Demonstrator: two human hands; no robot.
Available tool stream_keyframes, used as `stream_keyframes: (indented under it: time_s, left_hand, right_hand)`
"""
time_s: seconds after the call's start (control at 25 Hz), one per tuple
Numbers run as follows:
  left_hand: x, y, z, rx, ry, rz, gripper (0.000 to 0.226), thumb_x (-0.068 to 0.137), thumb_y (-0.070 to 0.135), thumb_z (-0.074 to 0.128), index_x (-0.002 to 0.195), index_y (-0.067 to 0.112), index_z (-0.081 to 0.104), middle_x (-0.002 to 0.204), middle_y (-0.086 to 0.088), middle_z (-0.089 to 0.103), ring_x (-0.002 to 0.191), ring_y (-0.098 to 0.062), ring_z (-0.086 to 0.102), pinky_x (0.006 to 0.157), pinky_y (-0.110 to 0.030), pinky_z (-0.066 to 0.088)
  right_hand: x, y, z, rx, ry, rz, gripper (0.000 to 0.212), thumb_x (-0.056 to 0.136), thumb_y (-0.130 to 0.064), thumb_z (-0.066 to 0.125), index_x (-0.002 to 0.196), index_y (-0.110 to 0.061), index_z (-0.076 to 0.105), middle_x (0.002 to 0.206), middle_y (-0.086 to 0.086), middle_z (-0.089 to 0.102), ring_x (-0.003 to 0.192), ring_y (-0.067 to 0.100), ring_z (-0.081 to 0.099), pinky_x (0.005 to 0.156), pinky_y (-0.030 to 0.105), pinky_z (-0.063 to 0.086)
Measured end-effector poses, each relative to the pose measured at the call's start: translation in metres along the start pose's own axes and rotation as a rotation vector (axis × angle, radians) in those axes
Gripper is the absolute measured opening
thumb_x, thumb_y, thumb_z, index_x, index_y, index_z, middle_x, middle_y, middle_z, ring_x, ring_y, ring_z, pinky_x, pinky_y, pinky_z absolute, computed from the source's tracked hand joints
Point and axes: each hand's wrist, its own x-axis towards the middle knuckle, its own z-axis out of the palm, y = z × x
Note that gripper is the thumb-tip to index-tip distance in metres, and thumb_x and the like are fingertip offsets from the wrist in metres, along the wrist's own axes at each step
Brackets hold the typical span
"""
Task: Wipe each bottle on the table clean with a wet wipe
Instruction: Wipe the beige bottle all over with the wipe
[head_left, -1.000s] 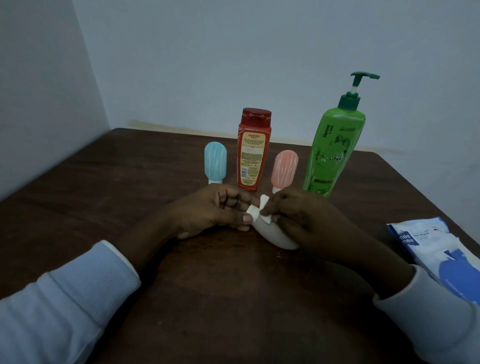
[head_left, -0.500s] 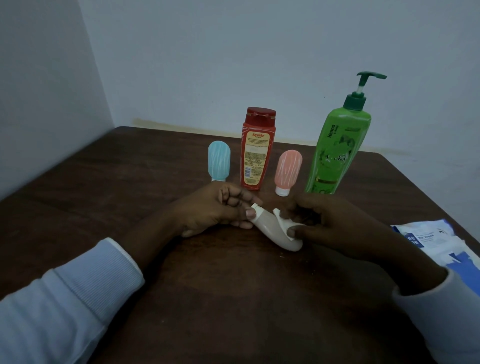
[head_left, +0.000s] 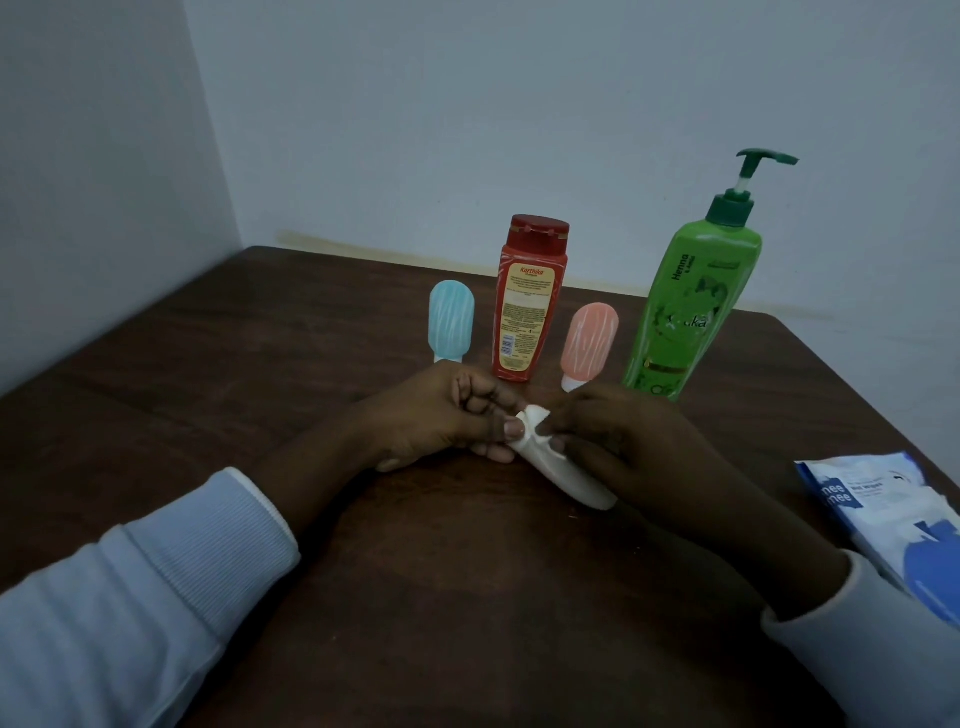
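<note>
A small white bottle lies tilted on the dark wooden table, its cap end toward my left hand, which pinches that end. My right hand holds a crumpled white wet wipe against the bottle's upper part near the cap. Behind the hands stand a blue bottle, a red bottle, a pink bottle and a tall green pump bottle.
A blue and white wet wipe pack lies at the table's right edge. Plain walls close off the table at the back and on the left.
My right hand has slid the wipe from the bottle's lower body back up to the cap end. The left hand keeps its hold.
</note>
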Motion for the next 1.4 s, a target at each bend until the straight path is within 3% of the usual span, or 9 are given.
stream_keyframes:
  time_s: [0.2,0.36,0.6,0.8,0.92,1.12,1.16,1.28,1.4]
  left_hand:
    - [-0.001,0.001,0.001,0.021,0.01,-0.011,0.03,0.093,-0.004,0.067,0.123,-0.004,0.068,0.119,-0.016,0.076,0.112,-0.028,0.073,0.088,-0.034,0.064]
    - [-0.002,-0.001,0.002,-0.005,0.009,-0.003,0.025,0.094,-0.006,0.065,0.119,-0.004,0.07,0.112,-0.016,0.078,0.103,-0.023,0.076,0.081,-0.028,0.064]
    - [-0.002,0.002,0.002,0.025,0.027,-0.016,0.025,0.092,-0.003,0.067,0.117,-0.004,0.071,0.114,-0.016,0.077,0.102,-0.024,0.076,0.08,-0.027,0.065]
    - [-0.002,0.001,0.002,0.007,0.016,-0.008,0.023,0.092,-0.004,0.067,0.115,-0.002,0.072,0.11,-0.015,0.078,0.099,-0.021,0.077,0.079,-0.027,0.064]
    - [-0.001,0.0,0.001,0.026,0.01,0.002,0.026,0.09,-0.005,0.07,0.116,-0.003,0.072,0.113,-0.017,0.077,0.105,-0.027,0.075,0.085,-0.033,0.064]
    - [-0.001,0.0,-0.001,0.052,0.01,-0.006,0.032,0.091,-0.007,0.07,0.122,-0.004,0.069,0.116,-0.015,0.076,0.11,-0.027,0.074,0.091,-0.039,0.063]
    - [-0.001,0.0,-0.001,0.046,0.009,-0.004,0.032,0.09,-0.008,0.07,0.122,-0.004,0.069,0.117,-0.015,0.076,0.11,-0.027,0.074,0.091,-0.038,0.063]
    - [-0.002,0.001,-0.001,0.036,0.004,0.017,0.035,0.086,-0.013,0.07,0.119,-0.003,0.071,0.114,-0.016,0.077,0.106,-0.025,0.075,0.09,-0.034,0.063]
    - [-0.004,0.002,0.0,0.055,-0.009,0.038,0.036,0.084,-0.015,0.071,0.117,0.0,0.072,0.114,-0.015,0.077,0.108,-0.025,0.075,0.09,-0.03,0.062]
  right_hand:
    - [-0.015,0.005,-0.019,0.068,-0.159,0.023,0.021,0.085,-0.011,0.07,0.099,-0.026,0.073,0.105,-0.024,0.061,0.098,-0.004,0.059,0.079,0.01,0.045]
    - [-0.007,-0.007,-0.001,-0.05,-0.073,-0.136,0.02,0.086,-0.012,0.063,0.102,-0.016,0.074,0.103,-0.004,0.066,0.09,0.005,0.059,0.073,0.017,0.045]
    - [-0.01,0.003,-0.009,0.026,-0.077,0.024,0.02,0.086,-0.017,0.062,0.103,-0.023,0.071,0.103,-0.007,0.065,0.093,0.006,0.061,0.075,0.024,0.05]
    - [-0.002,-0.007,0.003,-0.1,-0.011,-0.149,0.02,0.089,-0.016,0.059,0.104,-0.016,0.073,0.1,-0.003,0.065,0.088,0.007,0.058,0.073,0.017,0.044]
    - [0.001,-0.002,0.003,-0.006,0.015,0.02,0.017,0.089,-0.009,0.065,0.101,-0.018,0.07,0.097,-0.008,0.064,0.088,0.002,0.056,0.074,0.01,0.04]
    - [-0.015,0.016,-0.033,0.092,-0.306,0.128,0.015,0.086,-0.015,0.068,0.095,-0.027,0.07,0.103,-0.015,0.066,0.097,0.0,0.061,0.08,0.022,0.05]
    - [-0.016,0.017,-0.037,0.083,-0.307,0.126,0.013,0.087,-0.018,0.069,0.095,-0.028,0.07,0.102,-0.015,0.067,0.097,0.001,0.062,0.079,0.023,0.051]
    - [-0.012,0.014,-0.024,0.075,-0.032,0.079,0.016,0.09,-0.015,0.066,0.102,-0.024,0.072,0.101,-0.012,0.066,0.095,0.002,0.062,0.079,0.019,0.049]
    - [-0.004,0.006,-0.006,0.082,-0.045,0.079,0.025,0.089,-0.008,0.063,0.108,-0.022,0.07,0.107,-0.011,0.064,0.099,0.0,0.058,0.082,0.013,0.045]
